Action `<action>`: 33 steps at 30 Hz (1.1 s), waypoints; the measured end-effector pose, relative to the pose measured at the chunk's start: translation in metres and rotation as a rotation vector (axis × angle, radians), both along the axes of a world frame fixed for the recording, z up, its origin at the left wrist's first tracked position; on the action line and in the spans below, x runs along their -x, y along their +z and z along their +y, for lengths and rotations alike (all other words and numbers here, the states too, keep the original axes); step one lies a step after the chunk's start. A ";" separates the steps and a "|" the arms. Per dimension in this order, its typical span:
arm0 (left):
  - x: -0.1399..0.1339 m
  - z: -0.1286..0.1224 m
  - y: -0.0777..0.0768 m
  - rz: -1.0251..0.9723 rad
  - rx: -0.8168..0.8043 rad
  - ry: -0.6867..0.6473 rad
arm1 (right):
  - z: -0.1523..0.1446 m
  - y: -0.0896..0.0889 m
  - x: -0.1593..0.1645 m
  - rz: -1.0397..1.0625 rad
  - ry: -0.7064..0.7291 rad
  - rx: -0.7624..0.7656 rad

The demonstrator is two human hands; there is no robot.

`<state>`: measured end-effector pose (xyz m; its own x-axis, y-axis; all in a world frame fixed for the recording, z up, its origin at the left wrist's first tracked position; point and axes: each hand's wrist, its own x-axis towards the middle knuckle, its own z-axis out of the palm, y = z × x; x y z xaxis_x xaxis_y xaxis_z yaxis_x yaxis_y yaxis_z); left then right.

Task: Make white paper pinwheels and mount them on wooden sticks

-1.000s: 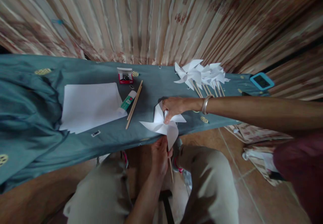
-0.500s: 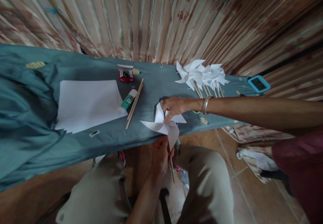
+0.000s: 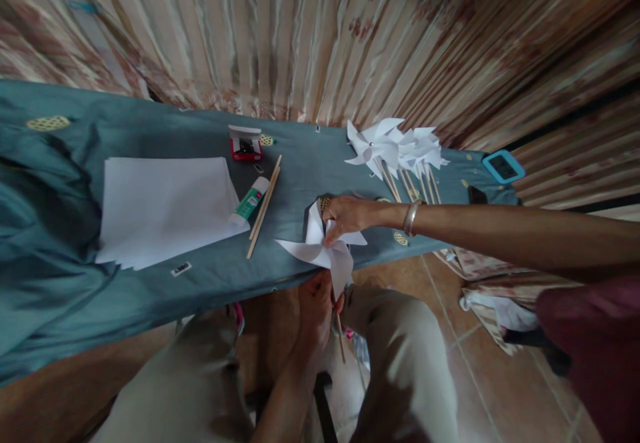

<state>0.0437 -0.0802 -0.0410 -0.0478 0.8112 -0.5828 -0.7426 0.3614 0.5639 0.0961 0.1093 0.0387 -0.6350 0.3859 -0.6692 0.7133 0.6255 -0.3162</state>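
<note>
A white paper pinwheel [image 3: 341, 266] with curved blades lies at the near edge of the table. My right hand [image 3: 350, 218], wearing a silver bangle, reaches in from the right. Its thumb presses on the middle of the pinwheel and its other fingers are curled beside a blade. Below the table edge my left hand [image 3: 316, 300] is closed round a wooden stick [image 3: 341, 340] under the pinwheel. The stick's lower end points down toward the floor. Paper blades hide the upper part of the stick and some of the left fingers.
On the blue-green cloth [image 3: 165, 303] lie a stack of white paper [image 3: 165, 206], a glue stick [image 3: 250, 201], loose wooden sticks [image 3: 264, 208] and an open red box [image 3: 245, 148]. Several pinwheels [image 3: 385, 143] lie at the back right, near a blue-framed device [image 3: 503, 166]. Curtains hang behind.
The view has shifted slightly, moving the table things a little to the left. Both hands keep nearly the same hold on the pinwheel and stick; the right forearm sits slightly lower.
</note>
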 end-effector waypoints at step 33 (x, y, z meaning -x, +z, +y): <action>-0.002 -0.001 0.016 -0.027 0.068 0.026 | -0.026 0.010 -0.023 0.068 -0.187 -0.172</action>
